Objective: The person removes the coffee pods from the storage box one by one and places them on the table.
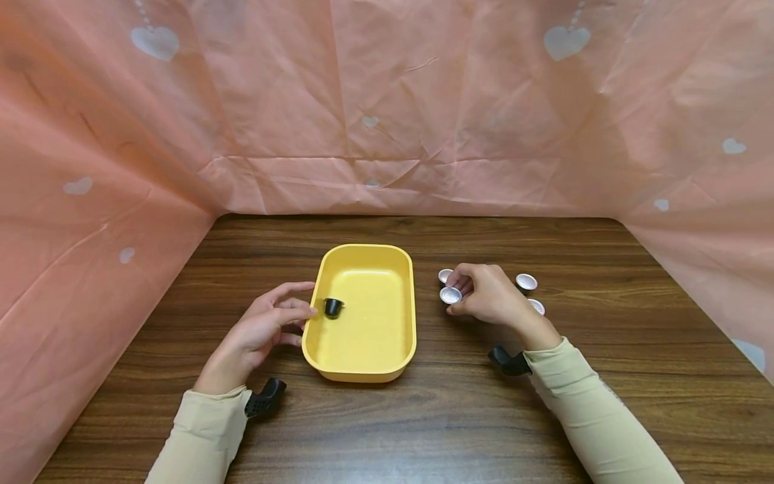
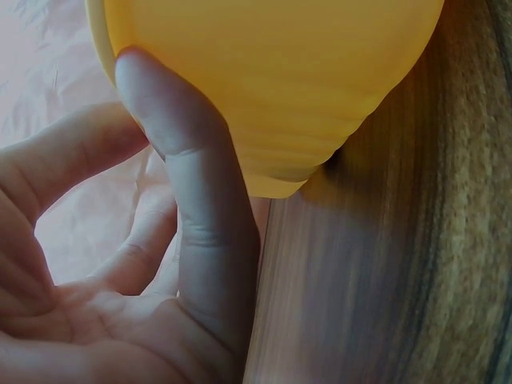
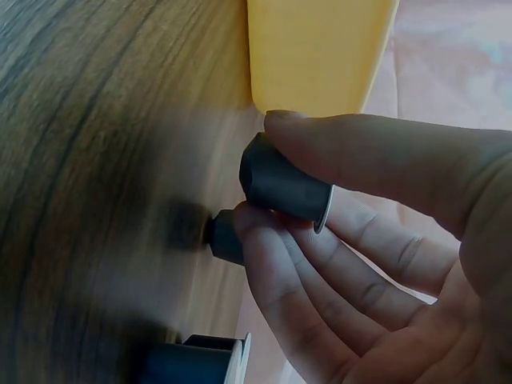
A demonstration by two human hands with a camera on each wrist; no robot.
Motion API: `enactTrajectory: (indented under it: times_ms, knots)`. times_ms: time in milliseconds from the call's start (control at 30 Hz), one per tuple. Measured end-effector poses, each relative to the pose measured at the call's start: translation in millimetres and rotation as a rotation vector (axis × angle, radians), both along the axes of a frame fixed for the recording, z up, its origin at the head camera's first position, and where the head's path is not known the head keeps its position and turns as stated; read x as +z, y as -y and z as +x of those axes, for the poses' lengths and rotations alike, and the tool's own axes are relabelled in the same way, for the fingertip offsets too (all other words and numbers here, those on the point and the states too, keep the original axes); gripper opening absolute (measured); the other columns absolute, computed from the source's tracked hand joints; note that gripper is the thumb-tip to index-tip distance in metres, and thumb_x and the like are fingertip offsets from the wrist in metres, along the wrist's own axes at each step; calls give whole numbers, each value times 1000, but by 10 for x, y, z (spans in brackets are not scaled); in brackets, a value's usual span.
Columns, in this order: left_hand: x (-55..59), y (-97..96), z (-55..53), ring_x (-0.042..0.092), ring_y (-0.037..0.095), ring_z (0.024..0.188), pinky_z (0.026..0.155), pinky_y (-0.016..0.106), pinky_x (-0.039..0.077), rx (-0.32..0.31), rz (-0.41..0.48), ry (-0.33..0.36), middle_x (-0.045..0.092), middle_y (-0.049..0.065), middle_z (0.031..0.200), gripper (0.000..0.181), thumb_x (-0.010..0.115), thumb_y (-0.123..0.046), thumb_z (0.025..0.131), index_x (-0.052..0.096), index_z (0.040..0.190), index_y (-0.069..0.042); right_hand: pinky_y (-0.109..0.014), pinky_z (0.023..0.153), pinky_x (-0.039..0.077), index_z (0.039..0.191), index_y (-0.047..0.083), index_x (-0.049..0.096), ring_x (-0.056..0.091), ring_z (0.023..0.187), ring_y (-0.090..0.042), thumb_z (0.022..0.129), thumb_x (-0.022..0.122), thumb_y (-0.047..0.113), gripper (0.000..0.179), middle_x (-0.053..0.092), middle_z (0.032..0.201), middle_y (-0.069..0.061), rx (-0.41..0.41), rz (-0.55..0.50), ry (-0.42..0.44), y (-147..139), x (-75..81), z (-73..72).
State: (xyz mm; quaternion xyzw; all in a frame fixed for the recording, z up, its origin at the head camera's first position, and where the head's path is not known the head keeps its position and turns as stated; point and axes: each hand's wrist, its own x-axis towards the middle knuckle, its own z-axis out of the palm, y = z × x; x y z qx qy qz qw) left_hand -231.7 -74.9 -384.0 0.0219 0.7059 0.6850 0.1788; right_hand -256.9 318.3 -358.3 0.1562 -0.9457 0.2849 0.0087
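My right hand (image 1: 486,294) pinches a black coffee capsule (image 3: 284,184) with a silvery foil lid between thumb and fingers, just over the table. Behind its fingers, a second capsule (image 1: 445,275) stands lid up. Two more capsules, one at the back (image 1: 527,281) and one partly hidden by the hand (image 1: 536,307), are to its right. A yellow plastic tub (image 1: 359,378) stands left of that hand, with a black capsule (image 1: 332,308) lying on its side inside. My left hand (image 1: 266,329) touches the tub's left side near the rim, fingers loosely extended.
The wooden table (image 1: 387,437) is bounded at the back and sides by a pink cloth (image 1: 387,101) with white hearts. A black wrist mount is at each sleeve cuff, one left (image 1: 266,398) and one right (image 1: 509,361).
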Motion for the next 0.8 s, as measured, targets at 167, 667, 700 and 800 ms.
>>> enactTrajectory:
  times_ms: [167, 667, 700, 800]
  knots:
    - [2, -1, -2, 67, 13, 86, 70, 34, 65, 3, -2, 1, 76, -3, 99, 66, 69, -7, 100, 43, 160, -3, -33, 78, 56, 97, 7, 73, 70, 83, -17, 72, 97, 8, 35, 76, 90, -7, 16, 18, -18, 5, -47, -12]
    - [5, -9, 1, 65, 13, 86, 70, 34, 65, 5, -8, 4, 75, -3, 99, 66, 70, -8, 100, 44, 160, -4, -36, 80, 56, 98, 6, 72, 70, 86, -18, 73, 95, 8, 34, 77, 90, -6, 23, 76, 19, 11, -87, -28]
    - [6, -10, 3, 65, 13, 86, 70, 34, 65, 5, -9, 4, 75, -3, 99, 66, 70, -8, 100, 44, 160, -4, -36, 80, 56, 98, 6, 72, 70, 86, -18, 73, 95, 8, 34, 77, 90, -6, 24, 79, 21, 9, -89, -29]
    - [6, -14, 7, 65, 13, 87, 70, 35, 65, 4, -10, 4, 75, -3, 99, 66, 70, -8, 100, 44, 160, -4, -37, 81, 57, 99, 6, 72, 71, 87, -18, 73, 95, 9, 35, 77, 91, -6, 26, 82, 21, 3, -96, -31]
